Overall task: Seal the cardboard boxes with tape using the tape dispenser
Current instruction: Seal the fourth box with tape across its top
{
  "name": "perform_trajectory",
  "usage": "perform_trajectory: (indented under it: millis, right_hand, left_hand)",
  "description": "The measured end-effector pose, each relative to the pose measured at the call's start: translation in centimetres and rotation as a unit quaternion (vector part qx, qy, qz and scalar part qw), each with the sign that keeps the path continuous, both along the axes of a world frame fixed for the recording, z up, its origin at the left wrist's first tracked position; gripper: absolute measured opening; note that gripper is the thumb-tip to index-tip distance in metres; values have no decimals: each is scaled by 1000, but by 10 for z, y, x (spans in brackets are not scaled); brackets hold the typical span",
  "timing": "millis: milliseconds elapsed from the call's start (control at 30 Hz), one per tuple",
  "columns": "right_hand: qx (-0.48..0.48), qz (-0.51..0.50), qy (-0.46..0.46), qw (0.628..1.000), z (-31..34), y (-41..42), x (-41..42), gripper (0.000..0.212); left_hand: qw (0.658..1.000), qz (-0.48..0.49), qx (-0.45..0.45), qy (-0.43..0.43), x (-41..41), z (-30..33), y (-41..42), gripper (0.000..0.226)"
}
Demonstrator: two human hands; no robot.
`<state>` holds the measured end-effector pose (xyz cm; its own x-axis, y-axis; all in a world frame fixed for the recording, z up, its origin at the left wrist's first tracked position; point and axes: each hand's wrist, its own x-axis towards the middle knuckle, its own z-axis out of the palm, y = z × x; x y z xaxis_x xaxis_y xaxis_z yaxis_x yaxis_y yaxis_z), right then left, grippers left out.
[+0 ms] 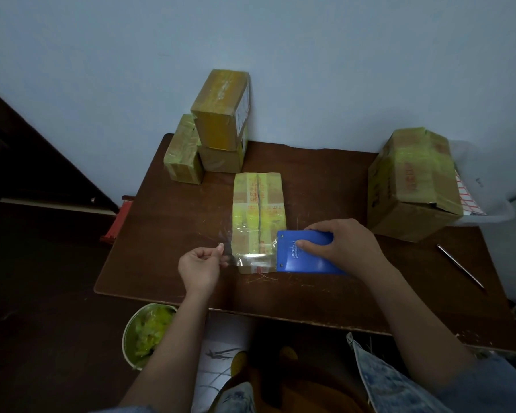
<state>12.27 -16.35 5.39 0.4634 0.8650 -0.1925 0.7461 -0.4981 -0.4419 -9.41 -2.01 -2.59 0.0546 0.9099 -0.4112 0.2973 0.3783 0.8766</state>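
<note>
Fingers of the left hand point(201, 265) are pinching the free end of the clear tape point(245, 259), while the right hand point(337, 242) is gripping the blue tape dispenser point(307, 257), thumb on top. Strip is spanning the near end of the flat box point(258, 216), which is lying mid-table point(325, 186) and already wearing yellowish tape along its seam. Advice: be keeping the strip taut and square to the seam, laying it down before cutting. Sealed boxes point(218, 126) are stacking at the back left, a larger box point(414, 180) sitting right.
</note>
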Motion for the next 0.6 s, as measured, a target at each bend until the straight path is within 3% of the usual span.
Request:
perform_trajectory:
  millis: [600]
  right_hand:
    - [-30,-33,96,994,-27,6,11,52]
  left_hand:
    - [990,-101,-91,23,15,-19,8,32]
